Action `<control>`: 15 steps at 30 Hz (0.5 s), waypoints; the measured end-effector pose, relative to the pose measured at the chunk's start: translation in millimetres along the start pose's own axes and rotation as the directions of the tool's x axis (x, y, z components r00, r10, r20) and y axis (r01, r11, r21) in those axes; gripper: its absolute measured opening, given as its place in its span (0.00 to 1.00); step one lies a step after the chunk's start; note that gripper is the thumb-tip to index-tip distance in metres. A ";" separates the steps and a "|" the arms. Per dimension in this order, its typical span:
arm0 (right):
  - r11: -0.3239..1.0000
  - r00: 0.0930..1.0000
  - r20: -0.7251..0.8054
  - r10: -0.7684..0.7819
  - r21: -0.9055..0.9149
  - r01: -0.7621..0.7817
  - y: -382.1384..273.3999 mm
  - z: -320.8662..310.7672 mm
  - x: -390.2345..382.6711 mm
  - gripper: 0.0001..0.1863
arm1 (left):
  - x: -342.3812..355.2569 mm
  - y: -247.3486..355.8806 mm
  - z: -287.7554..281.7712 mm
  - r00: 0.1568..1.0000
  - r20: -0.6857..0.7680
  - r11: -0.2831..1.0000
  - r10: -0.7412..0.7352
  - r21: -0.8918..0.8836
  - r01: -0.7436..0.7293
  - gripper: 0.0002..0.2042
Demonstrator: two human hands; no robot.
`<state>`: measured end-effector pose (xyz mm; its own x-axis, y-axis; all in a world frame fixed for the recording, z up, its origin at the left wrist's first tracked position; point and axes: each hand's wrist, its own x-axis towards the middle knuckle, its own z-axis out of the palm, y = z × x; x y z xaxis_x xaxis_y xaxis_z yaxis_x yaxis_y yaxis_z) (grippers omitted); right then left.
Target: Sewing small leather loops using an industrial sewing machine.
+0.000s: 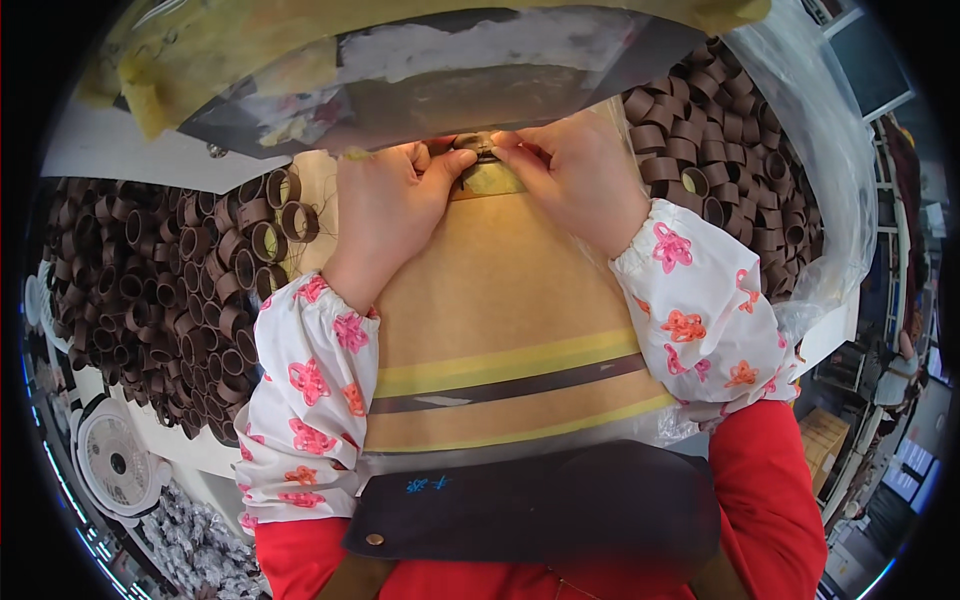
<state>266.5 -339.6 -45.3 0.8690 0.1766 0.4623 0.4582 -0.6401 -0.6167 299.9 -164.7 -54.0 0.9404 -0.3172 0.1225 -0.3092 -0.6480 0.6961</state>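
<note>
Hands meet at top centre of the head view: left hand [385, 205] and right hand [575, 180] both pinch a small brown ring [478, 147] between thumbs and fingertips, fingers closed narrow around it, just under the edge of a tilted grey board [450, 70]. Ring sits over a small olive pad [490, 180] at the far end of a tan work surface [500, 290] with yellow and dark stripes. Both forearms wear white floral sleeve covers [310, 400]. Heaps of brown rings lie left [150, 290] and right, the right heap in a clear plastic bag [800, 150]. White fan [115, 462] at lower left. Dark apron [540, 505] at bottom.
</note>
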 end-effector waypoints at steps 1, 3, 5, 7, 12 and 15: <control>1.000 1.000 -0.006 -0.004 -0.002 0.004 0.2 0.9 -0.3 0.04 | -0.1 0.0 -0.2 1.000 -0.007 1.000 0.011 0.004 -0.011 0.10; 0.999 1.000 0.020 0.006 -0.042 -0.005 0.6 -1.3 1.2 0.04 | 2.2 -2.7 1.6 0.998 -0.025 0.998 0.052 -0.038 -0.053 0.11; 0.995 0.999 0.035 0.024 -0.101 -0.020 -2.4 -3.4 2.7 0.04 | 3.4 -2.4 1.3 0.997 -0.041 0.994 0.069 -0.077 -0.072 0.14; 0.981 0.997 0.051 0.055 -0.188 -0.044 -7.1 -5.1 0.9 0.05 | 1.6 3.7 0.2 0.997 -0.052 0.990 0.057 -0.128 -0.063 0.19; 0.965 1.000 0.000 0.012 -0.262 -0.012 -2.4 -4.1 0.6 0.06 | 3.1 6.0 1.7 0.996 -0.049 0.994 0.074 -0.077 -0.078 0.12; 0.963 1.000 -0.011 0.006 -0.271 -0.008 -2.3 -3.7 0.2 0.05 | 2.8 8.5 0.2 0.997 -0.040 0.995 0.070 -0.071 -0.072 0.11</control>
<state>264.9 -340.9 -41.5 0.8694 0.1649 0.4658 0.3832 -0.8202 -0.4249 299.9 -171.2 -47.9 0.9215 -0.3335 0.1991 -0.3658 -0.5726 0.7338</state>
